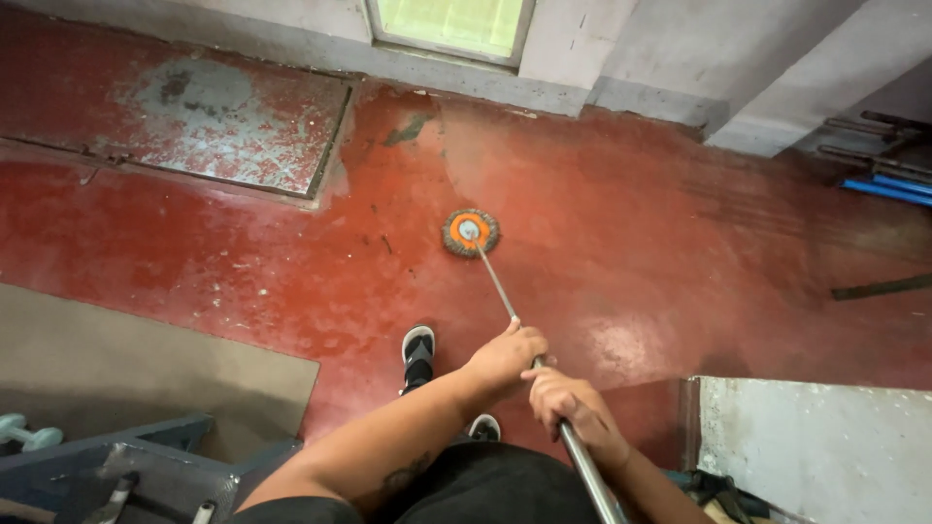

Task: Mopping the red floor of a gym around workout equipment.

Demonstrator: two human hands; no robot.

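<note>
— How are the hands set?
— Both are closed tight around the metal mop handle [544,388]: the left hand [505,356] higher up the pole, the right hand [575,406] just behind it.
— And the mop head [471,233]?
— Round, orange-centred, pressed flat on the wet red floor [631,243], ahead of a sandalled foot [417,357].

Bare forearms, a dark tattoo [400,477] on the left one; black clothing [485,490] below; black sandals [418,357] with pale soles.

Worn red floor [243,262], metal hatch [194,107], grey wall [631,49], bright window [451,24]
</note>
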